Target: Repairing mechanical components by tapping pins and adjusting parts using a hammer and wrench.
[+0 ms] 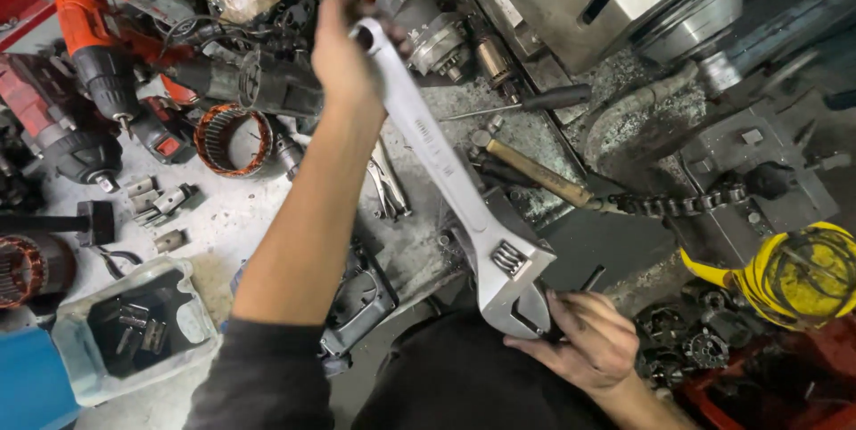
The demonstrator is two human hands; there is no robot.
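The large silver steel adjustable wrench (455,180) is already up off the surface (232,216) and held in both hands, slanting from upper left to lower right above the clutter. The left hand (343,51) is clenched around the far end of the handle, just by the hanging hole. The right hand (588,341) is at the wrench head, fingers pinching a small dark part that sits at or in the jaws; whether the jaws have closed on it I cannot tell, since the fingers and shadow hide the contact. So lifting and bringing the tool to the part look done, while any turning seems not yet begun.

The wrench is bright, smooth and long, with a knurled adjusting worm showing in a window just below the head.

Left of the wrench handle lie a round copper-wound motor stator (232,139) and an orange-and-black cordless drill (94,51). Right of the handle lie a wooden-handled hammer (535,174) and a length of dark roller chain (682,204).
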